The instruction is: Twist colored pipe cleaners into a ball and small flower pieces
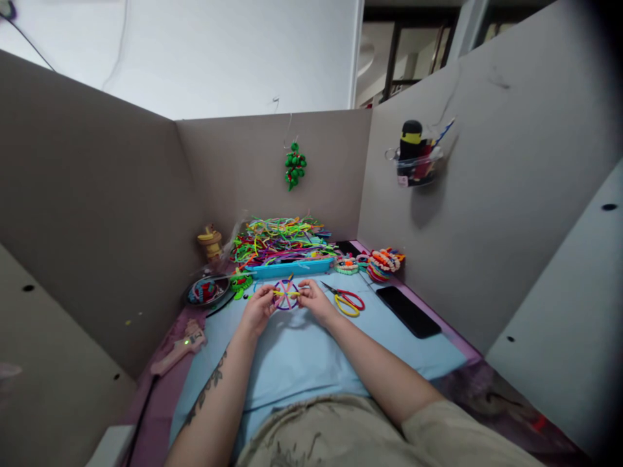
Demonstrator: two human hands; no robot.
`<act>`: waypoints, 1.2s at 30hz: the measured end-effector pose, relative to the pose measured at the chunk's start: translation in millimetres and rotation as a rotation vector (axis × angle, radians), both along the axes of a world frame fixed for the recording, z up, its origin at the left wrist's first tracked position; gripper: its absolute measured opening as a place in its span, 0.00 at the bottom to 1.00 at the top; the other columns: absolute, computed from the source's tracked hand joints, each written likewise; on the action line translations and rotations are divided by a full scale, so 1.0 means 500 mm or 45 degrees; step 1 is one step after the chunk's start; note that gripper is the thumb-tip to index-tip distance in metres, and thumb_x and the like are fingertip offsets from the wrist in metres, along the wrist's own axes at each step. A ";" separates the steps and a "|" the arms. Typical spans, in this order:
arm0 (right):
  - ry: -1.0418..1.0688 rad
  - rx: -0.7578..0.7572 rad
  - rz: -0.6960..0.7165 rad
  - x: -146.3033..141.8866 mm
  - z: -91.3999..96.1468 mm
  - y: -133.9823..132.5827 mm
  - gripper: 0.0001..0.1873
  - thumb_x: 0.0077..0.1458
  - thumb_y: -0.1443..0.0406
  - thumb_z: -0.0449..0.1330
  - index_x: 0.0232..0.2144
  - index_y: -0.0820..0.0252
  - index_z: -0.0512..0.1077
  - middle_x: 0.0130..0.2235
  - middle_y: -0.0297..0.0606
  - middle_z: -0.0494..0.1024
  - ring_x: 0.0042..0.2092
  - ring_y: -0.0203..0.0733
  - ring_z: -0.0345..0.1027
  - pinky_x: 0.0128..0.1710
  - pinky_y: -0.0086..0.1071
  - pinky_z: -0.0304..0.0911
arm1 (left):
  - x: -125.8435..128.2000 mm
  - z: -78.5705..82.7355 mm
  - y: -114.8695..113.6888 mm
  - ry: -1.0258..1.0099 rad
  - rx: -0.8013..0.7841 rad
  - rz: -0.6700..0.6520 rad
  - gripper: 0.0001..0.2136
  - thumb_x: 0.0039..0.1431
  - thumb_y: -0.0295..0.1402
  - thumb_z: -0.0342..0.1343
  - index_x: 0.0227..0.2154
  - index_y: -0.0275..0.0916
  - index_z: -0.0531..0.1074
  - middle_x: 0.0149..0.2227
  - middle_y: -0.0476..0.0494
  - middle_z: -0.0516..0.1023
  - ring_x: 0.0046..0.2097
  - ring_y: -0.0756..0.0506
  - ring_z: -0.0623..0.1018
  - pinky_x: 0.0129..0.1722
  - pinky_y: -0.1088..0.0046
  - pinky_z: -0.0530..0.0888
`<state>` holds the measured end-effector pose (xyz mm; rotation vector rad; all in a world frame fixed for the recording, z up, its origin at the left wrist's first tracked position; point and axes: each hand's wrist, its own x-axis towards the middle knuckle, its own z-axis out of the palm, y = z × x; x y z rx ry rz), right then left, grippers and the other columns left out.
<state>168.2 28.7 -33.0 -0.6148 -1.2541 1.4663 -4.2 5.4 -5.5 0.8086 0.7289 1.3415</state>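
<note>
Between my two hands is a small wheel of pipe cleaners (287, 303), with a purple ring and pink and yellow spokes crossing at its middle. The fingers of my left hand (261, 305) pinch its left edge. On the opposite edge, my right hand (314, 300) pinches it near the end of the yellow strand. The wheel is held up above the blue cloth (302, 360). Scissors (346, 301) with one red and one yellow handle lie just right of my right hand, blades partly apart.
Behind my hands, a blue tray (292, 268) carries a heap of colourful pipe cleaners (277, 240). A pink glue gun (181, 349) lies at left, near a dark bowl (224, 299). A black phone (407, 312) and finished pipe-cleaner pieces (383, 264) are at right. Grey panels surround the table.
</note>
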 end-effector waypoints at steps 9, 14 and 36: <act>0.165 -0.295 0.051 0.005 -0.003 0.006 0.21 0.36 0.66 0.64 0.36 0.59 0.63 0.25 0.29 0.72 0.24 0.31 0.64 0.25 0.25 0.57 | -0.009 -0.012 0.010 -0.059 -0.096 0.019 0.08 0.47 0.25 0.57 0.32 0.34 0.68 0.29 0.46 0.74 0.29 0.51 0.75 0.28 0.78 0.71; 0.286 -0.432 0.163 0.006 -0.003 0.004 0.18 0.37 0.67 0.65 0.33 0.58 0.65 0.24 0.27 0.71 0.23 0.30 0.64 0.24 0.24 0.57 | -0.011 -0.012 0.007 -0.078 -0.074 -0.037 0.11 0.46 0.24 0.57 0.34 0.38 0.65 0.28 0.48 0.74 0.27 0.52 0.74 0.26 0.79 0.70; 0.479 -0.431 0.618 0.016 0.000 -0.013 0.10 0.42 0.68 0.62 0.30 0.64 0.68 0.29 0.36 0.73 0.31 0.36 0.67 0.34 0.31 0.62 | 0.005 0.022 -0.030 -0.069 0.241 -0.230 0.15 0.42 0.25 0.60 0.31 0.40 0.61 0.22 0.54 0.67 0.25 0.52 0.71 0.28 0.78 0.65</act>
